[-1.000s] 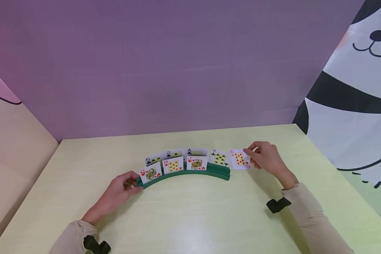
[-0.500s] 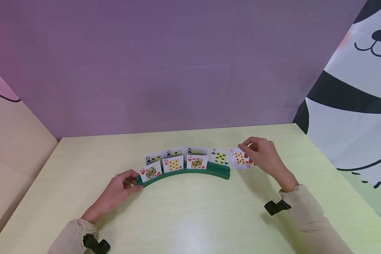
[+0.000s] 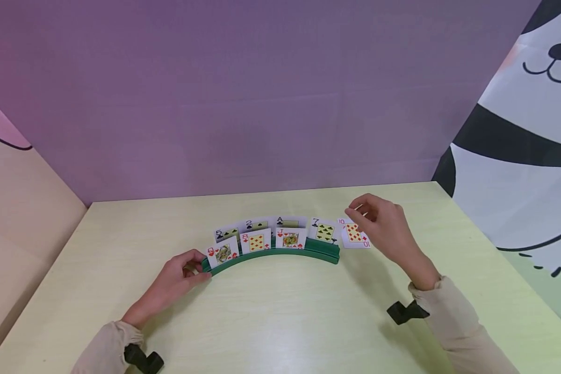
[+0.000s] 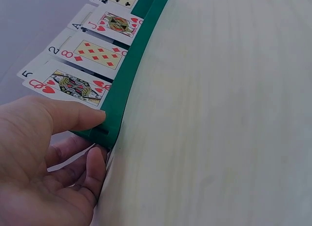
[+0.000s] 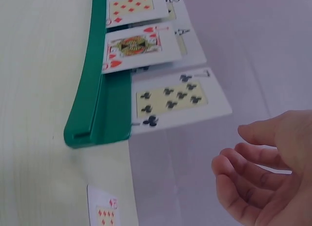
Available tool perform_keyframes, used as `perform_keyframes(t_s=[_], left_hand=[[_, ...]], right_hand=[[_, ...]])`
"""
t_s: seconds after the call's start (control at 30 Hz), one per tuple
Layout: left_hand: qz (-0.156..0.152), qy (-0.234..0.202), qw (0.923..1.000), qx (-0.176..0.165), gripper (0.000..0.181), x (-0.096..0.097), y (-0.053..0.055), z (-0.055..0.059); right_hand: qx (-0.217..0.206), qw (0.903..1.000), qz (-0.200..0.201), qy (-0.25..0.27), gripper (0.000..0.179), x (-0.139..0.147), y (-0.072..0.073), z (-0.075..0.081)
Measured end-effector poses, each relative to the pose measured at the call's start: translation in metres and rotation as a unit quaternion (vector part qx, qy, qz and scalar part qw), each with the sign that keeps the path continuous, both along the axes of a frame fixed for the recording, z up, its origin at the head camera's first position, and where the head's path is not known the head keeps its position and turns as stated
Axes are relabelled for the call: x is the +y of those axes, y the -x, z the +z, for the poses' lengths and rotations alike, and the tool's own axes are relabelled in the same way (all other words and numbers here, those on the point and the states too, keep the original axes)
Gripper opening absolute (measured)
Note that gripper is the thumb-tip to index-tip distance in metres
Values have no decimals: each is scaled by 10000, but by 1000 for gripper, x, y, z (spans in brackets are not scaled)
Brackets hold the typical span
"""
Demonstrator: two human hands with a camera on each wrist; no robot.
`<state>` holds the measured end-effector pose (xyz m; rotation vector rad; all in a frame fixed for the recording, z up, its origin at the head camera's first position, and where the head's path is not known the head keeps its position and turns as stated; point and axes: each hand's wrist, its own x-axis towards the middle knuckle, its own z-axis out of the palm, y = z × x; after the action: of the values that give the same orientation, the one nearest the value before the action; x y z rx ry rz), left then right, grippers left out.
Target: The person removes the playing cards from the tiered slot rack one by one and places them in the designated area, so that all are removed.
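My left hand [image 3: 174, 280] grips the left end of a curved green card holder [image 3: 321, 251], thumb on the front and fingers behind. Its front row carries the queen of hearts [image 4: 73, 87], eight of diamonds [image 3: 255, 241] and jack of hearts [image 5: 136, 46]. Behind them stand a five [image 3: 225, 233], a two [image 3: 257, 225], an ace [image 3: 290, 222] and the seven of clubs [image 5: 170, 100]. Fingers loosely bent and holding nothing, my right hand [image 3: 387, 228] hovers above the ten of diamonds [image 3: 355, 236], partly covering it. That card lies on the table, right of the holder.
The pale wooden table [image 3: 271, 317] stretches in front of the holder. A purple wall panel [image 3: 262, 104] rises behind the table's far edge, and a panda-print panel [image 3: 519, 135] stands on the right.
My right hand has come away from the right edge of the ten of diamonds, moving up and left. The card stays put, and my left hand keeps its hold on the card holder.
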<state>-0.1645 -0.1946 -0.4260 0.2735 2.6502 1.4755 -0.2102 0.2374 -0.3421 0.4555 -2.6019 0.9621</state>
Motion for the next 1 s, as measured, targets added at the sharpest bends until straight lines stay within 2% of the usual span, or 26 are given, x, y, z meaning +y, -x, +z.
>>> perform_keyframes(t_s=[0.4,0.67,0.8,1.0], left_hand=[[-24,21,10000,22,27,0,0,-2],[-12,45,10000,14,26,-1,0,-3],[-17,36,10000,15,26,-1,-1,-2],[-34,55,10000,32,27,0,-1,0]], right_hand=[[348,9992,152,90,13,-18,-17,14],[542,9972,502,137,9,-34,-28,15],[413,9961,751,186,9,-43,-31,11],[-24,9946,1023,200,17,-53,-30,-1]])
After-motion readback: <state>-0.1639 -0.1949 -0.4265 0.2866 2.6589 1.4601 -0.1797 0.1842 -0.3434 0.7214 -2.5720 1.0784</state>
